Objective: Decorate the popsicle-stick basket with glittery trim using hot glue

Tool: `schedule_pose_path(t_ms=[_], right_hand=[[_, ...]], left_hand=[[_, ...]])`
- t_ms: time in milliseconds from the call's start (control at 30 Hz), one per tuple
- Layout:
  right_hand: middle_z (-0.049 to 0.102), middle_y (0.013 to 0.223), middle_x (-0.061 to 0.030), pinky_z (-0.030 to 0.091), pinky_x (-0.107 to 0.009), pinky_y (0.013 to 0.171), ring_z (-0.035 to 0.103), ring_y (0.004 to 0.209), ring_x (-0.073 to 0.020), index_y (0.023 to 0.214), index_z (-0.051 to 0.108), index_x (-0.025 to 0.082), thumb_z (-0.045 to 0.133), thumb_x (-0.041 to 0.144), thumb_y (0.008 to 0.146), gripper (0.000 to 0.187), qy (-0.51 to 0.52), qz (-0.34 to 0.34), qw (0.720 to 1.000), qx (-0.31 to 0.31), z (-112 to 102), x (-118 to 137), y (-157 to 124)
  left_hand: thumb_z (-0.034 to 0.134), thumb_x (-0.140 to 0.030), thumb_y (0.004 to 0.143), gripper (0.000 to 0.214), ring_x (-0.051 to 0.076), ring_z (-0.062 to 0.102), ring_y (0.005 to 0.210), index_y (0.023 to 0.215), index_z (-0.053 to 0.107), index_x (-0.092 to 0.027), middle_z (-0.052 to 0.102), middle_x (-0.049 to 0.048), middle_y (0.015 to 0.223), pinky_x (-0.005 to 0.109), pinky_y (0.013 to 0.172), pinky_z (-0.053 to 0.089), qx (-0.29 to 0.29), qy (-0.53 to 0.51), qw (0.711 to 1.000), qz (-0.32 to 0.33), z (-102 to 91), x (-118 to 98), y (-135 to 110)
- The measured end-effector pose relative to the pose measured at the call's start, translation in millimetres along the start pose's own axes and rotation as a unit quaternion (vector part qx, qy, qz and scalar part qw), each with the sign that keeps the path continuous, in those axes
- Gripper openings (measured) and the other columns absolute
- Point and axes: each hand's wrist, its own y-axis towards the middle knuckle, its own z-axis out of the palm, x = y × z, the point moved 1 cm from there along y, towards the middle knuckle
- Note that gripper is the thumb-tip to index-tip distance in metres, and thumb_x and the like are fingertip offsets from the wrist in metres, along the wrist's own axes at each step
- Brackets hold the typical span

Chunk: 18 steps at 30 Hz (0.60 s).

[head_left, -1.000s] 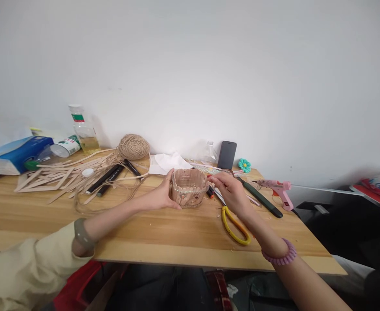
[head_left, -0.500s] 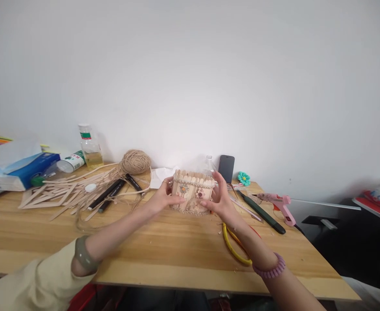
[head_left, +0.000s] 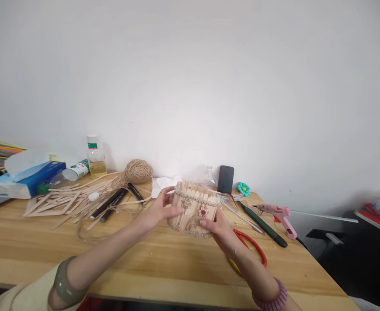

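Between both hands, above the table, is a small popsicle-stick pot [head_left: 192, 211] with braided twine round its top and bottom and two flowers on its front. It tilts slightly to the right. My left hand [head_left: 159, 211] grips its left side, thumb across the front and fingers behind. On the lower right side my right hand [head_left: 220, 229] is closed round it, thumb on the front and the other fingers mostly hidden. Scissors with red and yellow handles [head_left: 256, 246] lie beneath my right forearm, partly covered by it.
Wooden sticks [head_left: 63, 201], black markers [head_left: 110, 203] and a twine ball [head_left: 138, 171] lie to the left, near a tissue box [head_left: 31, 177] and glass bottle [head_left: 96, 157]. At the right are a phone [head_left: 225, 179], teal flower [head_left: 243, 189], dark green pen-like tool [head_left: 264, 224] and pink glue gun [head_left: 280, 216].
The pot has tipped to the right and sits lower in view. My right hand has shifted down its side, and more of the scissors' red handle shows. The camera view has shifted slightly.
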Motion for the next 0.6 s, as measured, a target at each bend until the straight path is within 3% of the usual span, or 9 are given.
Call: schedule_pose_path(t_ms=[100,233,400,600], right_hand=[[0.053,0.136,-0.0127,0.040,-0.048,0.104,0.051,0.124,-0.0302,0.141,0.032,0.024,0.081,0.044,0.064,0.093,-0.009,0.000,1.000,-0.007,3,5,-2],[0.049,0.140,-0.0095,0.038,-0.047,0.106,0.047,0.128,-0.0285,0.143,0.026,0.028,0.081,0.037,0.066,0.096,-0.026,0.008,1.000,-0.011,8,11,-5],[0.047,0.140,-0.0115,0.040,-0.048,0.104,0.046,0.128,-0.0298,0.145,0.018,0.026,0.083,0.037,0.063,0.105,-0.035,0.000,0.999,-0.009,8,8,-4],[0.041,0.145,-0.0106,0.037,-0.047,0.107,0.043,0.131,-0.0290,0.147,0.010,0.029,0.084,0.036,0.062,0.113,-0.044,-0.016,0.999,-0.014,7,2,-4]], left_hand=[[0.076,-0.044,0.062,0.071,0.032,0.037,0.135,0.121,0.045,-0.022,0.044,0.0140,0.141,0.046,0.107,0.033,-0.021,0.021,0.999,0.021,-1.2,-20,-2],[0.078,-0.034,0.060,0.056,0.030,0.037,0.134,0.110,0.056,-0.022,0.052,0.0101,0.133,0.042,0.108,0.030,-0.022,0.056,0.998,0.029,6.2,-39,-9],[0.074,-0.032,0.057,0.061,0.029,0.052,0.112,0.113,0.053,-0.021,0.060,0.0087,0.116,0.039,0.089,0.042,-0.011,0.076,0.997,0.012,14.4,-41,-13],[0.068,-0.031,0.057,0.060,0.027,0.053,0.104,0.114,0.052,-0.019,0.061,0.0067,0.105,0.036,0.085,0.041,-0.010,0.089,0.996,0.013,16.3,-40,-14]])
